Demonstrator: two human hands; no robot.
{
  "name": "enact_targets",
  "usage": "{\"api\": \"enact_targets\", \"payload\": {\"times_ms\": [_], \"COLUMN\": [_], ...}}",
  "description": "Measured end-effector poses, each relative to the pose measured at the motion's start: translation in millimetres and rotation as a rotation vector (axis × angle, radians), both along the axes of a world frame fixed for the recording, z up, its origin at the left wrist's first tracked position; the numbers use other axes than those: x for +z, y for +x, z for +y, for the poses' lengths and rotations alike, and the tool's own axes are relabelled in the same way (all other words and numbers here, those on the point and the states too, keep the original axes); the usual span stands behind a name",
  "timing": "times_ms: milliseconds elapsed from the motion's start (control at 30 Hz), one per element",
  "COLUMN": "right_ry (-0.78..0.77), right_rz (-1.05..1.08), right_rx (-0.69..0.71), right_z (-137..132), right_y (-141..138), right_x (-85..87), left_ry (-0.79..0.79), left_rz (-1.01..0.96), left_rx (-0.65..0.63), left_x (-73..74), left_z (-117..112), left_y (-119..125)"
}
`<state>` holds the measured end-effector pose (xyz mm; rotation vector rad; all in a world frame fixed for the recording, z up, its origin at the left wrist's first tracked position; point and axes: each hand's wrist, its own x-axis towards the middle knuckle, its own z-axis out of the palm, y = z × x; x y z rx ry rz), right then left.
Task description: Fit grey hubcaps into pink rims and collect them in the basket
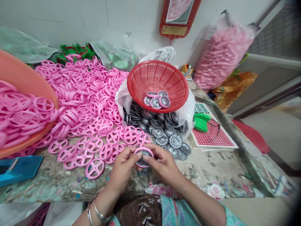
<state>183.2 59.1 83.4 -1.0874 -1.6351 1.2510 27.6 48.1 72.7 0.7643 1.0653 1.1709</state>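
Note:
Both my hands meet near the front edge of the worktop. My left hand (122,168) and my right hand (164,163) pinch one pink wheel (143,155) with a silver hub disc set in it. Another silver disc (144,171) lies just under my fingers. A large heap of pink wheels (87,103) covers the left of the worktop. Silver hub discs (162,131) spill from a white plastic bag (188,114) right behind my hands. A red mesh basket (157,78) sits atop the bag and holds several assembled wheels (157,99).
An orange basin (25,81) full of pink wheels stands at the left, with a blue tool (20,168) in front of it. A green part (201,122) lies on a patterned sheet (213,138) at the right. A bag of pink parts (221,56) leans on the wall.

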Motion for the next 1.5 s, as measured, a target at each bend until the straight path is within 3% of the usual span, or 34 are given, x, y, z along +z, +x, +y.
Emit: {"api": "enact_targets", "payload": {"times_ms": [167,267,367,433,533,667,767,933,1133,1233,1333,1433,1500], "right_ry": [-0.088,-0.093,0.028,0.134,0.285,0.387,0.330,0.289,0.207,0.180,0.143,-0.042,-0.139], "right_rz": [0.079,0.149,0.284,0.290,0.094,-0.412,-0.758,-1.118,-1.031,-0.785,-0.425,-0.047,0.095], "right_rx": [0.023,-0.056,-0.180,-0.247,-0.274,-0.072,0.021,0.104,0.042,-0.002,-0.144,-0.288,-0.271], "right_z": [15,45,74,83,77,53,37,30,36,41,44,42,37], "right_y": [4,16,27,30,31,37,41,28,24,34,41,36,25], "right_x": [-0.3,23.1,51.4,59.6,46.6,5.7,-13.5,-14.6,-20.6,-24.2,-18.0,-6.8,-2.7], "left_ry": [-0.060,-0.050,0.012,0.107,0.370,0.568,0.548,0.415,0.360,0.285,0.165,0.009,-0.038], "left_rz": [0.030,0.076,0.225,0.416,0.822,1.275,1.472,1.604,1.400,1.103,0.730,0.316,0.102], "left_rx": [-0.007,0.014,0.058,0.073,0.032,-0.147,-0.252,-0.274,-0.241,-0.186,-0.020,0.056,0.031], "left_x": [-4.2,-5.6,-9.3,-13.7,-20.4,-25.8,-27.8,-25.2,-20.2,-23.6,-26.0,-22.8,-19.3], "left_z": [1,2,4,6,8,10,15,24,26,25,28,32,32], "left_y": [0,-4,-12,-18,-25,-22,-9,7,3,-2,-2,4,9]}}
